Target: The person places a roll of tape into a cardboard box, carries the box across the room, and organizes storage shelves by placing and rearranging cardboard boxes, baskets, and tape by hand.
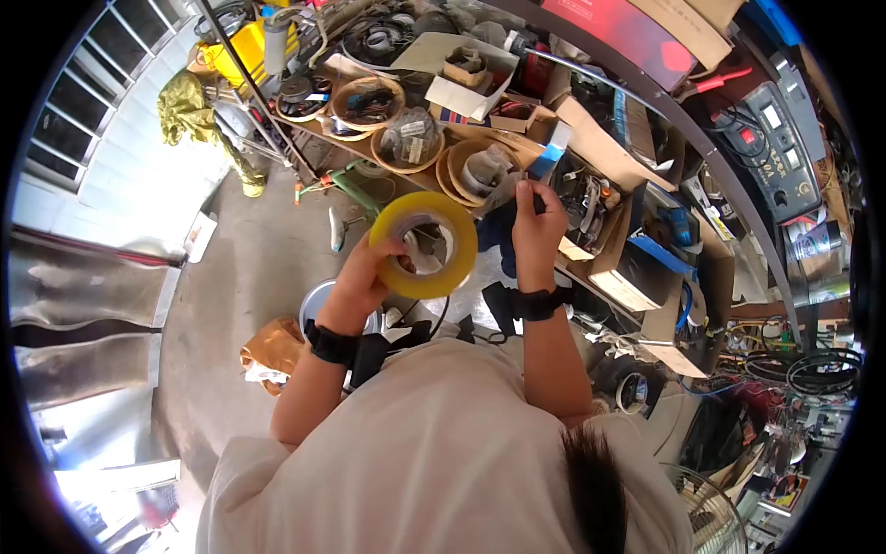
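A large roll of yellowish tape [457, 214] is held up in front of the body. My left hand [363, 277] grips its left side, with fingers reaching into the ring. Right of the roll and apart from it, my right hand [538, 226] is raised with its fingers pinched together. Near those fingertips there seems to be something thin and clear, too faint to make out. A blue and white box [551, 150] lies just beyond the right fingertips. Each wrist wears a black band.
Round baskets of small parts [407, 141] stand on the bench ahead. Open cardboard boxes [628, 274] with tools line the right side. A green metal frame [355, 187] and a bucket [318, 300] are on the left, near a brown bag [274, 343] on the floor.
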### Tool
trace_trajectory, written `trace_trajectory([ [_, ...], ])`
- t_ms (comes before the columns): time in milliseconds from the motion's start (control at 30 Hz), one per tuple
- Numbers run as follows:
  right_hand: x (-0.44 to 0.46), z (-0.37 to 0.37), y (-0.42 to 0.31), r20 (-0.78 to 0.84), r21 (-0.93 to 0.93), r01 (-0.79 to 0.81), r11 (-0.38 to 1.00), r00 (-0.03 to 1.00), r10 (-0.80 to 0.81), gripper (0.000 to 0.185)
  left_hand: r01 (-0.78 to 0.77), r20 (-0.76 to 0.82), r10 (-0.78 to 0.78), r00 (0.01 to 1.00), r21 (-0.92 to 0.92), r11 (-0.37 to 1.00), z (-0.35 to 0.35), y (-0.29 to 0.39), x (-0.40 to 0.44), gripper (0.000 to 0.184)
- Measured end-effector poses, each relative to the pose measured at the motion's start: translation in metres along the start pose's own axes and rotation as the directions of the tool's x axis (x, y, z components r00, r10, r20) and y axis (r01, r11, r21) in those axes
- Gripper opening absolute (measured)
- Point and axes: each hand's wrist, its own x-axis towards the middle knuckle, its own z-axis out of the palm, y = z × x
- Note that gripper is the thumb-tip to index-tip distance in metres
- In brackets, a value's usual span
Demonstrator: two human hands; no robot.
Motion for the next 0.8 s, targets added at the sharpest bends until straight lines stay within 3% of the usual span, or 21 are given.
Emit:
trace_trajectory([
  [33, -0.001, -0.003, 0.006, 0.016, -0.006, -0.078, 0.997, 0.997, 0.078, 0.025, -0.014, -0.060, 0.016, 0.998, 0.024, 1.000, 0.001, -0.008, 0.002, 0.023],
  [133, -0.011, -0.010, 0.011, 0.056, -0.018, -0.087, 0.996, 0.995, 0.088, 0.025, -0.001, -0.096, 0.004, 0.995, 0.038, 0.999, -0.015, -0.018, 0.011, 0.023],
  [200, -0.016, -0.009, 0.012, 0.151, 0.044, -0.038, 0.998, 0.988, 0.031, 0.023, 0.094, -0.098, -0.097, 0.990, -0.033, 0.995, -0.036, -0.020, 0.022, 0.023],
  [333, -0.021, -0.009, 0.022, 0.135, 0.021, -0.060, 0.998, 0.989, 0.057, 0.021, 0.250, -0.028, -0.253, 0.967, -0.072, 0.965, -0.058, -0.024, 0.033, 0.024],
  [433, -0.023, -0.013, 0.035, 0.124, 0.001, -0.090, 0.996, 0.988, 0.089, 0.021, 0.185, 0.070, -0.196, 0.978, 0.143, 0.972, -0.047, -0.028, 0.023, 0.031],
  [533, -0.021, -0.018, 0.032, 0.191, 0.027, -0.132, 0.991, 0.974, 0.125, 0.020, -0.064, 0.161, -0.001, 0.987, 0.398, 0.915, -0.033, -0.028, 0.011, 0.036],
  [567, -0.022, -0.020, 0.027, 0.225, 0.039, -0.152, 0.988, 0.964, 0.140, 0.020, -0.047, 0.214, -0.035, 0.976, 0.366, 0.930, -0.036, -0.028, 0.010, 0.037],
  [633, -0.030, -0.016, 0.017, 0.279, 0.052, -0.046, 0.998, 0.960, 0.029, 0.019, -0.007, 0.320, -0.094, 0.943, 0.303, 0.953, -0.045, -0.026, 0.009, 0.038],
  [667, -0.035, -0.012, 0.013, 0.305, 0.063, 0.010, 0.998, 0.952, -0.029, 0.019, 0.036, 0.348, -0.196, 0.917, 0.416, 0.909, -0.045, -0.026, 0.013, 0.043],
  [733, -0.046, -0.006, 0.006, 0.379, 0.119, -0.048, 0.992, 0.925, -0.001, 0.017, 0.092, 0.361, -0.391, 0.847, 0.625, 0.775, -0.042, -0.024, 0.022, 0.052],
  [767, -0.051, -0.002, 0.008, 0.449, 0.136, -0.023, 0.990, 0.893, -0.041, 0.016, 0.100, 0.258, -0.423, 0.869, 0.745, 0.660, -0.035, -0.029, 0.022, 0.049],
  [800, -0.056, 0.001, 0.010, 0.517, 0.155, -0.003, 0.988, 0.853, -0.079, 0.016, 0.048, 0.251, -0.387, 0.887, 0.784, 0.619, -0.027, -0.032, 0.022, 0.047],
])
